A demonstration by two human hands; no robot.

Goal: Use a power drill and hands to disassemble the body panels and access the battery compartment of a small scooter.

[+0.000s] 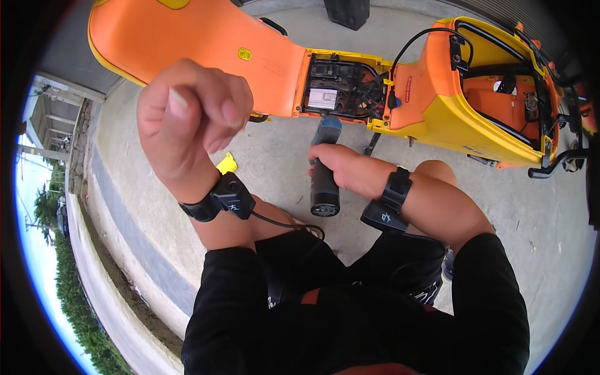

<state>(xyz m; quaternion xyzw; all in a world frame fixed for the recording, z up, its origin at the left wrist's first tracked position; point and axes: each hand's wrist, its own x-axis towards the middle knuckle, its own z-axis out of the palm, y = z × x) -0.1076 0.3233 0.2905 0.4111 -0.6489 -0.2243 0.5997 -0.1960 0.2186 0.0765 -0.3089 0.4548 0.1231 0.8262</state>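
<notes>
My left hand [190, 115] is raised close in front of me at the left, its fingers curled in with the thumb against them. Whatever may be inside that hand is hidden. Lower and nearer the middle, my right hand [331, 164] wraps round a dark grey cordless power tool [325, 190] with a blue-grey top end. The tool's top end points at an open compartment [344, 90] in an orange and yellow scooter body [269, 69]. Inside the compartment are wires, black parts and a silver box [322, 98]. Whether the tool touches the scooter, I cannot tell.
A yellow plastic piece [227, 164] lies on the concrete floor [250, 139] beyond my left wrist. At the right, the scooter's front section [509, 100] gapes, with a black cable [412, 39] looping beside it. A dark bin-like object [347, 14] stands behind.
</notes>
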